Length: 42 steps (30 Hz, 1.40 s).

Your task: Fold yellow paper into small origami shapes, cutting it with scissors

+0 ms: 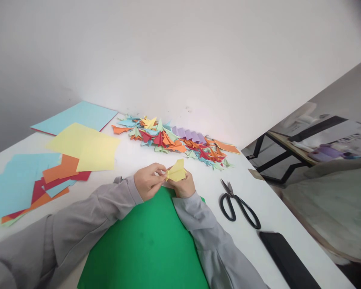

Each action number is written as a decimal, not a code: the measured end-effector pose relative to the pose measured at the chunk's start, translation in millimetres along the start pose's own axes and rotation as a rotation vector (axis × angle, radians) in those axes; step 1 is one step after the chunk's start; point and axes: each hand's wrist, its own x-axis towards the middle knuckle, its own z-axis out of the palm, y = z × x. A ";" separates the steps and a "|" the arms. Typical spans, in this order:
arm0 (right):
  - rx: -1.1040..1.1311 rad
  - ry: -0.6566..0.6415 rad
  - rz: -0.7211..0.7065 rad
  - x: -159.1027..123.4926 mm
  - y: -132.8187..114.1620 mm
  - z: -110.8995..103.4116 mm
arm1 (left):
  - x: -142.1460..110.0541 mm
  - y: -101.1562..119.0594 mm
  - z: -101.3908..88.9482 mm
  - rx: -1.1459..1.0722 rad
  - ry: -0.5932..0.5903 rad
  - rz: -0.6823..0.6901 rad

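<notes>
Between my hands is a small yellow folded paper plane (177,171), its wings spread toward the right. My left hand (150,181) pinches its left end with thumb and fingertips. Closed around the other side from below, my right hand (185,185) also grips it, and the plane hides part of those fingers. Both hands are over the far end of a green sheet (147,241), which lies between my forearms. Beyond them a long heap of small folded paper planes (159,138) in several colours lies along the wall.
Yellow paper sheets (87,146) and blue sheets (27,180) lie at the left among orange and red pieces. A large blue sheet (78,116) is behind them. Black-handled scissors (239,204) lie slightly open at the right, near a black flat case (285,259) by the table's edge.
</notes>
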 end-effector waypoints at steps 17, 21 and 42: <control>0.682 -0.466 0.274 -10.0 -36.6 16.3 | 8.7 11.4 -6.1 -0.117 0.231 -0.270; 0.732 -0.465 0.289 -9.6 -37.3 15.4 | 9.0 11.4 -5.4 -0.146 0.242 -0.291; 0.616 -0.739 0.787 -9.3 -33.4 15.3 | 10.9 -6.1 -0.3 -1.192 0.122 -1.006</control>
